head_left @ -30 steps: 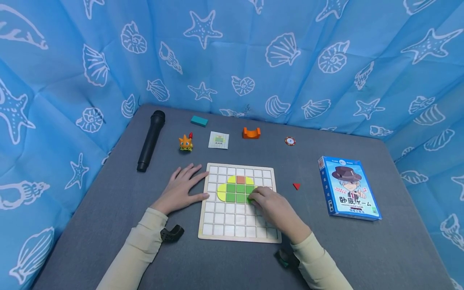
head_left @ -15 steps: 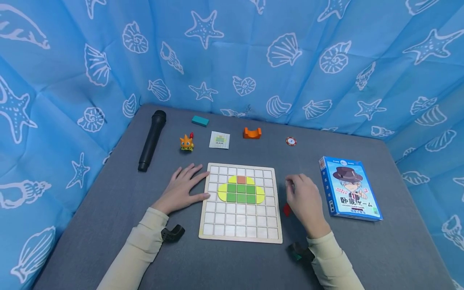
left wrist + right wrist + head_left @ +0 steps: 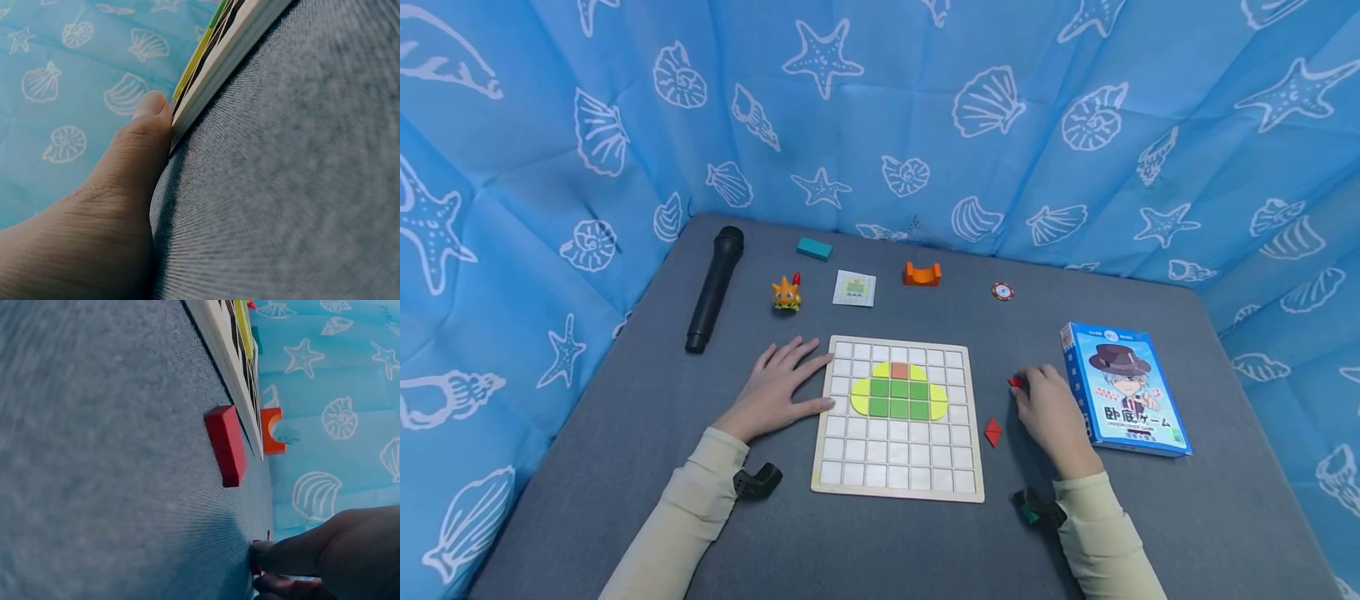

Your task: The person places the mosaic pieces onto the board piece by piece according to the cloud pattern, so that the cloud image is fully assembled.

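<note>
My left hand (image 3: 775, 390) lies with fingers spread at the left edge of the white gridded wooden board (image 3: 855, 477). In the left wrist view its thumb (image 3: 134, 147) touches the board's side. On the board, green squares (image 3: 898, 390), yellow rounded pieces (image 3: 860, 398) and a brown square (image 3: 898, 372) form a shape. Right of the board, my right hand (image 3: 1051, 412) pinches a small red triangular piece (image 3: 1015, 382) at the table surface, partly hidden by the fingers. Two red triangles (image 3: 993, 432) lie together between that hand and the board.
A blue game box (image 3: 1127, 387) stands right of my right hand. Behind the board are a pattern card (image 3: 853, 288), an orange block (image 3: 922, 274), a poker chip (image 3: 1002, 291), a toy figure (image 3: 786, 294), a teal block (image 3: 814, 248) and a microphone (image 3: 715, 290).
My right hand has left the board's right yellow piece, now in full view, and moved right to the red piece. The left hand stays in place.
</note>
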`<state>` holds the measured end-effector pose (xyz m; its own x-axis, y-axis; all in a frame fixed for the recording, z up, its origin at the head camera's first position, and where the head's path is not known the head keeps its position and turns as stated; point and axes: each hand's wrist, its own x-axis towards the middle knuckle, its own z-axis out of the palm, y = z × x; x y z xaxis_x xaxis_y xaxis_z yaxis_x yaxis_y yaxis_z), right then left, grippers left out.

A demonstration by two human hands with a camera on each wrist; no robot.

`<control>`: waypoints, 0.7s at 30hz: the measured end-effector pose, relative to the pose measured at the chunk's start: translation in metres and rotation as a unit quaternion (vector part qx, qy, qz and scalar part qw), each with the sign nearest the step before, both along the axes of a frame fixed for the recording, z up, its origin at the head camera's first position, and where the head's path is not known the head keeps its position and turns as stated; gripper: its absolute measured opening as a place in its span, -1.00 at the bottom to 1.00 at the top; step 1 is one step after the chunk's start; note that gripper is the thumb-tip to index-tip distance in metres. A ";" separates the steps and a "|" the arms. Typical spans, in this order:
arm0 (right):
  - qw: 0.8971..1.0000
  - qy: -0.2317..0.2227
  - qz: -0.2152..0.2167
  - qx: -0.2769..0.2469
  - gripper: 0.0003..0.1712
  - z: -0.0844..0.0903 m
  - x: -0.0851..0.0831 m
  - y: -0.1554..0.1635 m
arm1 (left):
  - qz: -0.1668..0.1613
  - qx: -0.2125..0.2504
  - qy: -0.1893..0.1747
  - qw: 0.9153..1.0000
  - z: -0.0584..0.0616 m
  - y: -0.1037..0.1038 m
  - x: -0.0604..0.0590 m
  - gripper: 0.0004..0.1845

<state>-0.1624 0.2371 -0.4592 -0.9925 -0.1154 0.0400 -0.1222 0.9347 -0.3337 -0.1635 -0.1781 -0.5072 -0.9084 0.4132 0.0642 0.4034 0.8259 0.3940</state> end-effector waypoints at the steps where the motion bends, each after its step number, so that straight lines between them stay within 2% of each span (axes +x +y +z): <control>1: 1.000 -0.002 0.001 -0.003 -0.72 -0.001 0.000 0.000 | 0.001 -0.002 -0.002 1.000 0.000 0.000 0.000 -0.17; 6: 1.000 -0.001 0.022 -0.019 -0.77 -0.003 -0.002 -0.001 | 0.000 -0.003 -0.002 1.000 -0.001 0.000 0.000 -0.17; 11: 0.999 -0.003 0.046 -0.013 -0.76 -0.004 -0.003 -0.004 | 0.001 -0.005 0.001 1.000 -0.001 0.000 -0.001 -0.17; 17: 0.999 -0.015 0.035 -0.016 -0.64 -0.005 -0.002 -0.003 | 0.001 -0.008 0.001 1.000 -0.002 0.000 0.000 -0.18; 21: 0.999 -0.012 0.034 -0.027 -0.67 -0.006 -0.001 -0.001 | 0.001 -0.005 -0.001 1.000 -0.001 0.000 0.000 -0.18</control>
<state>-0.1636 0.2363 -0.4651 -0.9833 -0.1805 0.0247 -0.1759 0.9050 -0.3873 -0.1637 -0.1779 -0.5085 -0.9092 0.4122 0.0584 0.4013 0.8307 0.3859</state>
